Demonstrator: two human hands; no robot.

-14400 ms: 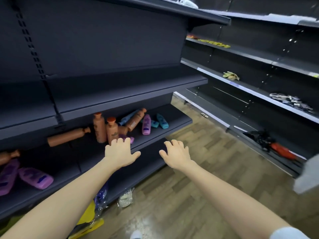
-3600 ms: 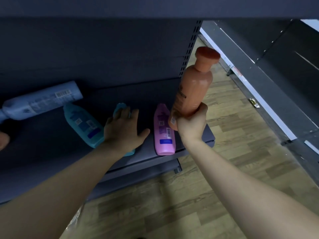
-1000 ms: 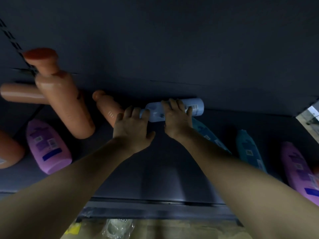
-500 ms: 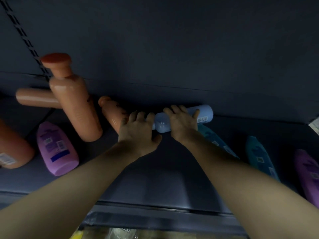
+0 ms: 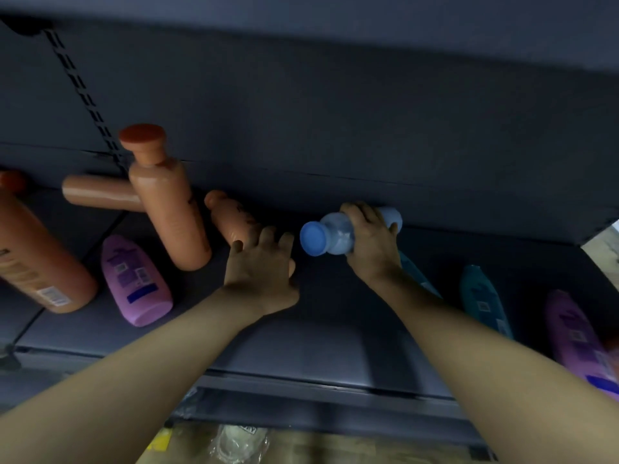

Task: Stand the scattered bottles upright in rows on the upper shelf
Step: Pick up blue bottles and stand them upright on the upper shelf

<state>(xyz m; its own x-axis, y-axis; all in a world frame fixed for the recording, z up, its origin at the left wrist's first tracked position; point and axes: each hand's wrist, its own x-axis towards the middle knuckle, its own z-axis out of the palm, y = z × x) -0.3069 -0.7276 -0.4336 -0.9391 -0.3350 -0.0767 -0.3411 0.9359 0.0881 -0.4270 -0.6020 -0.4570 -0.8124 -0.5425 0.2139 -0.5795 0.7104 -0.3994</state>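
Note:
My right hand [image 5: 371, 244] grips a pale blue bottle [image 5: 330, 236] that lies on its side near the back of the dark shelf [image 5: 301, 349], cap pointing left towards me. My left hand [image 5: 261, 271] rests flat on the shelf, fingers spread, fingertips touching the base of a small orange bottle [image 5: 231, 217] lying down. An orange bottle [image 5: 167, 202] stands upright to the left. Another orange bottle [image 5: 98, 192] lies behind it. A large orange bottle [image 5: 37, 262] stands at the far left.
A purple bottle [image 5: 135, 283] lies flat left of my left arm. Two teal bottles [image 5: 482, 299] and a purple one [image 5: 576, 336] lie at the right. The shelf's back panel rises close behind. A clear plastic packet [image 5: 239, 443] lies on the floor below.
My right hand has closed round the pale blue bottle and swung its cap end outwards, towards me. My left hand has stayed flat on the shelf beside it.

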